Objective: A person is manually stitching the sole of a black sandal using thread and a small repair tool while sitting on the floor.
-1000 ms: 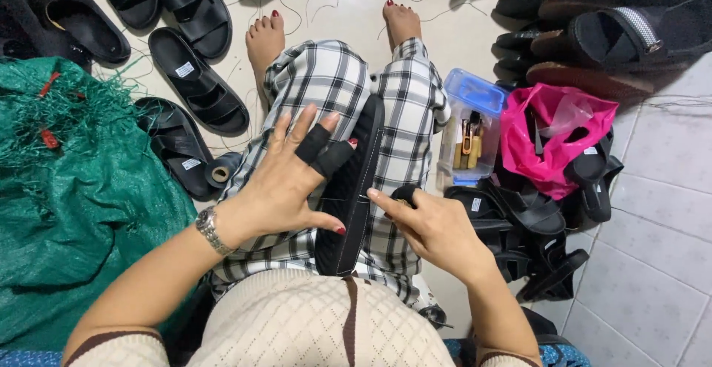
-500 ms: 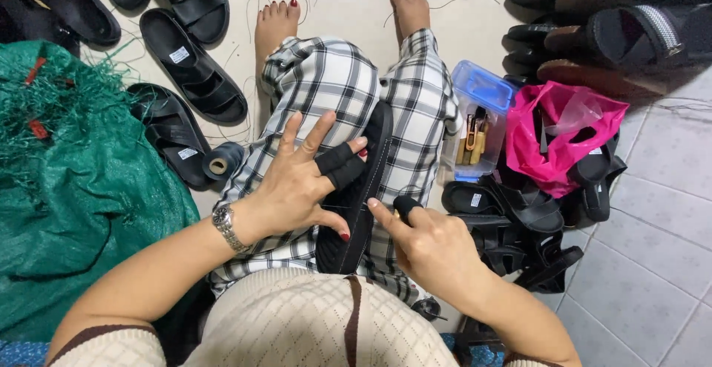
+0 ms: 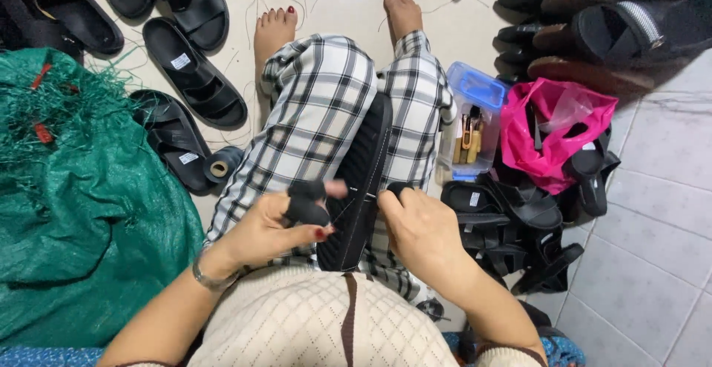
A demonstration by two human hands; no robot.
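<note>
Black sandal sole lying along lap, pinched between both sets of fingers: left hand curled, black-capped fingertips clamped on edge, right hand gripping opposite side. Pink bag beyond right fingers.

A long black sandal sole with a ribbed, textured face is lying lengthwise between the checked-trousered knees, tilted on edge.

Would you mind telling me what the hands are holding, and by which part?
Both hold a black sandal lying on the lap: left hand and right hand grip the sides of its near end.
</note>
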